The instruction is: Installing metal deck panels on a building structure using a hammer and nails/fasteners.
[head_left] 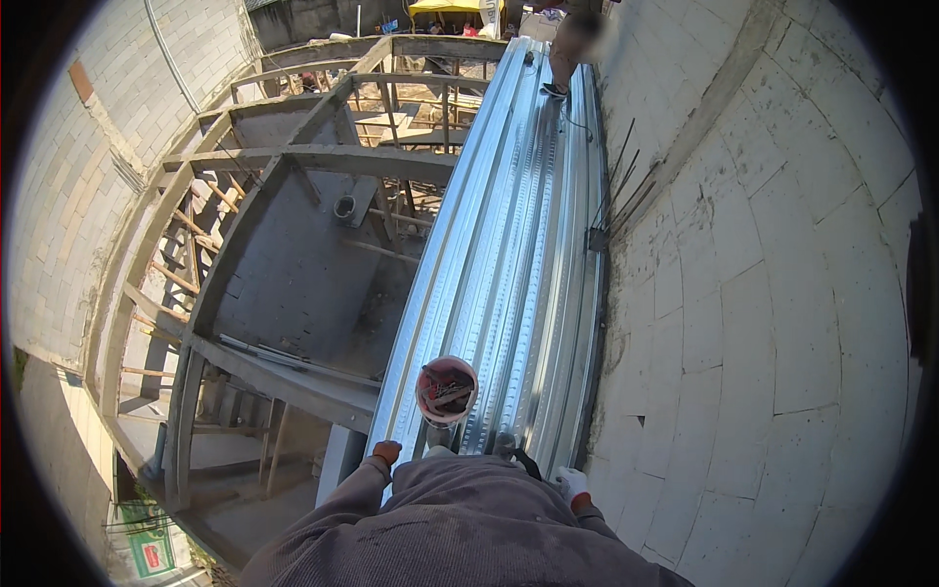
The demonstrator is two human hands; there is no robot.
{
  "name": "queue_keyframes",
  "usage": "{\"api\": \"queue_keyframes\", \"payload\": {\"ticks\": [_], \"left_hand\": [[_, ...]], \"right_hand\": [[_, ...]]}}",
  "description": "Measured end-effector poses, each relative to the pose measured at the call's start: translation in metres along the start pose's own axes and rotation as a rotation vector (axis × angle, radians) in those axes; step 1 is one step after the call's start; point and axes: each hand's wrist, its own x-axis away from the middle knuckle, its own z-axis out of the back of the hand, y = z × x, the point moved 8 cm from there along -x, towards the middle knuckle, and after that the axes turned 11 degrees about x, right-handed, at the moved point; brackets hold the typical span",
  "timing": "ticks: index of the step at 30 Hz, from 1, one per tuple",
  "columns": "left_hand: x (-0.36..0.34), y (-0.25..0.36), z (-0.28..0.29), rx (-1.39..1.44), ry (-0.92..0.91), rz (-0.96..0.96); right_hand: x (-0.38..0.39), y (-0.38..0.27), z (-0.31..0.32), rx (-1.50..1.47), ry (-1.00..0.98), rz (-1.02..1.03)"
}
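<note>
Corrugated metal decking sheets [489,254] run away from me in a long shiny strip. Just ahead of my feet is a pinkish bucket [424,399] with dark small pieces and a flat strip inside; neither hand touches it. My left hand [387,452] is closed at my side, above the decking's left edge; what it holds, if anything, is hidden. On the other side, my right hand [572,482] wears a white glove with an orange cuff, its fingers too small to read. A black object [528,464] lies between that hand and my feet.
Left of the decking, concrete beams [284,157] frame open drops, with timber props below. A round container [344,206] sits down there. A block wall [724,323] rises on the right, with rebar [622,186] sticking out. Another person [563,61] is at the far end.
</note>
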Motion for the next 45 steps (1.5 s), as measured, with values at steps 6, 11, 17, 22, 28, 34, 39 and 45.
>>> {"api": "queue_keyframes", "payload": {"ticks": [6,11,17,22,28,34,39,45], "left_hand": [[-0.004,-0.012,-0.02,0.154,-0.028,0.048],[-0.015,-0.056,-0.044,0.908,0.162,0.479],[-0.143,-0.057,-0.094,1.194,0.362,0.663],[-0.177,-0.131,-0.179,1.083,0.818,0.65],[-0.279,-0.138,-0.25,1.644,0.594,0.823],[-0.299,-0.141,-0.244,1.399,0.699,0.54],[-0.298,-0.123,-0.237,1.36,0.719,0.551],[-0.303,-0.132,-0.243,1.218,0.636,0.375]], "right_hand": [[0.0,0.031,0.003,0.072,-0.057,-0.042],[-0.026,0.019,-0.025,0.587,-0.095,0.163],[-0.161,-0.019,-0.124,0.817,-0.275,0.264],[-0.266,-0.073,-0.306,0.987,-0.345,0.466],[-0.337,-0.126,-0.414,0.858,-0.168,0.857],[-0.377,-0.108,-0.501,1.044,-0.173,1.033],[-0.414,-0.105,-0.517,1.312,-0.015,1.019],[-0.405,-0.061,-0.53,1.59,-0.14,0.946]]}}
